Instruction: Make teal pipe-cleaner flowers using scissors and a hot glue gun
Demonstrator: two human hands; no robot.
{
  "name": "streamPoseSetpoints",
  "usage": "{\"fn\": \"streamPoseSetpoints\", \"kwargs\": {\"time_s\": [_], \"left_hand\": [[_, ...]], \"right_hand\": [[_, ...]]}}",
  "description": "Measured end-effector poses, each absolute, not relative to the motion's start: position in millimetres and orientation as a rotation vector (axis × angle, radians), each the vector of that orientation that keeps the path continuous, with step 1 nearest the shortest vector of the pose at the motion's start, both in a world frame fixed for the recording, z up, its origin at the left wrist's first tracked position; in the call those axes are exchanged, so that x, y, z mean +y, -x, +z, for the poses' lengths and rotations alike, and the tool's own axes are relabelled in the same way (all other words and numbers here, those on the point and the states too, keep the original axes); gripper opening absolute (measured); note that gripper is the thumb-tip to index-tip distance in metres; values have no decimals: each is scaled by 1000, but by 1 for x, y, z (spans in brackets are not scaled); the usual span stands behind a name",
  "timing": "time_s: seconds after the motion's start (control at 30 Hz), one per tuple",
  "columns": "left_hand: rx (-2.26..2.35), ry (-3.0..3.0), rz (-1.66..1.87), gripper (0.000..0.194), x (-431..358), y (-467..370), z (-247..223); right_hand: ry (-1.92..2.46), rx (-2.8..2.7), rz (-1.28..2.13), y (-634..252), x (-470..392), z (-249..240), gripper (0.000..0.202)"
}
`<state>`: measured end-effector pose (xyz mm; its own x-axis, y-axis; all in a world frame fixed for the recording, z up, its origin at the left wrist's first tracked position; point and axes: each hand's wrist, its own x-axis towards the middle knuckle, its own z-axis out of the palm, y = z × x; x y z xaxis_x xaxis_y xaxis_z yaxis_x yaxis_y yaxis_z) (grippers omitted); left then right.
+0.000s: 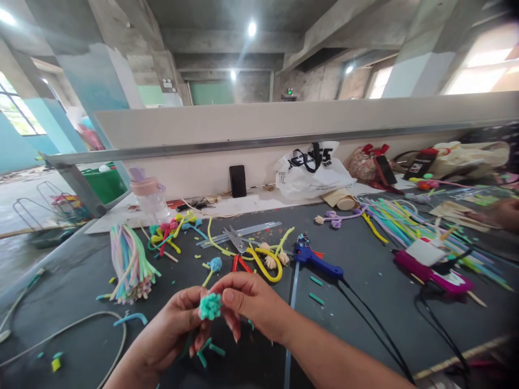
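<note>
Above the table's near side, my left hand (176, 319) pinches a small teal flower head of chenille stem (210, 306) between thumb and fingers. My right hand (253, 302) closes on the flower's right edge with its thumb and forefinger; its other fingers curl below. Short teal chenille pieces (210, 351) lie just under my hands. Beyond my fingertips sits a blue chenille bud on a yellow-green stem (215, 264). A yellow chenille loop (265, 266) and red pieces (241, 264) are close by.
A blue glue gun (318, 260) rests at right, its black cord running toward me. Cutting pliers (235, 239) lie behind my hands. A chenille bundle (132, 265) and a bottle (150, 197) stand at left. A purple glue gun (433, 273) lies near another person's hand (505, 213).
</note>
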<state>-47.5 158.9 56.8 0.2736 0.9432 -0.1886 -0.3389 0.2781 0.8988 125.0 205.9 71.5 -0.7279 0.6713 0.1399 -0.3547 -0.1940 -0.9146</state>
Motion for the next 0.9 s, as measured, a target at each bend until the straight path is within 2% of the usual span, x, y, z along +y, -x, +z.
{"fn": "streamPoseSetpoints", "kwargs": {"time_s": [0.13,0.27,0.57,0.9], "left_hand": [[885,-906,925,38,159,49,51],[921,-953,865,33,160,53,49],[1059,-1033,812,27,158,52,58],[1072,-1087,785,24,157,49,63]], "right_hand": [[485,-1463,1996,-128,206,76,36],[567,-1508,2003,-128,206,77,34],[647,-1463,2042,-122,205,69,42],[642,-1388,2067,-119,204,63,43]]}}
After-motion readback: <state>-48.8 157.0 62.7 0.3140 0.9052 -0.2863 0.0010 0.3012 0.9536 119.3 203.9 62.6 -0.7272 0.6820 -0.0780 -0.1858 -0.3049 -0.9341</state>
